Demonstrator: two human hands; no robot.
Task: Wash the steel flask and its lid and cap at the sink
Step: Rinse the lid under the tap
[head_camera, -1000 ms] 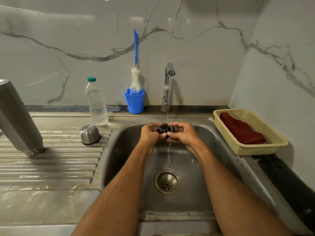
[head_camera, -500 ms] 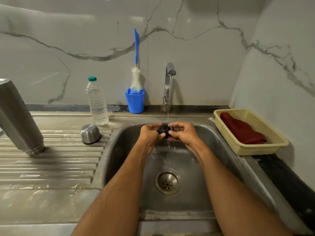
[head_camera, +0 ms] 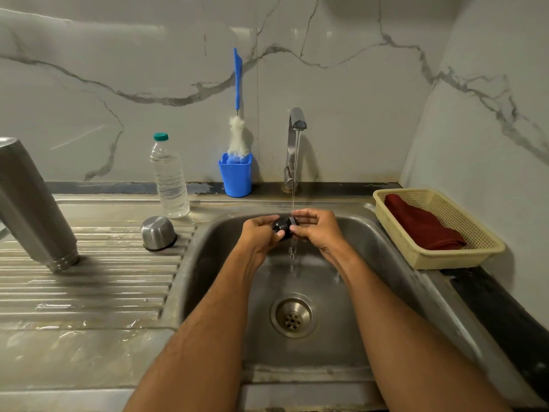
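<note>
I see a red cloth [head_camera: 423, 224] in the yellow basket [head_camera: 439, 257] and a brush [head_camera: 237, 135] in the blue cup [head_camera: 235, 179]. My left hand [head_camera: 258, 233] and right hand [head_camera: 316, 228] both grip the black lid [head_camera: 282, 226] under the water, over the sink [head_camera: 214, 263] (flask [head_camera: 32, 203] stands upside down on the bench [head_camera: 83, 292]).

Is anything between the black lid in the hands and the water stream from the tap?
Nothing visible. The left hand and right hand grip the black lid directly under the tap; the stream lands on the lid's right end and runs off into the sink.
</note>
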